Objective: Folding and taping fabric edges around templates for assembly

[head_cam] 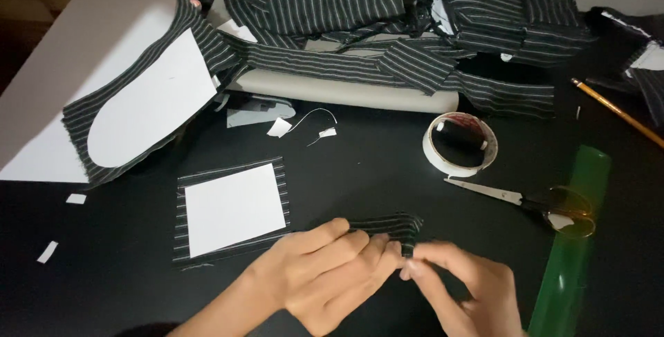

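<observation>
- Low in the frame's centre, the left hand [325, 271] and right hand [463, 285] are both pinching 1 small striped fabric strip [389, 226], folding it.
- It is looking light, soft and floppy; best gripping is along the folded edge.

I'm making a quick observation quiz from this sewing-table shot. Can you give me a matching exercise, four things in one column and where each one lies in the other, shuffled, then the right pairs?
Things:
1. tape roll
2. scissors
3. green ruler
4. pencil

Places:
A. far right edge of the black table, slanting
B. between the tape roll and the green ruler
C. beside the right hand, running up to the scissors' handles
D. just in front of the striped fabric pile

Pairs: 1-D, 2-B, 3-C, 4-A

The left hand and right hand pinch a small striped fabric strip.
</observation>
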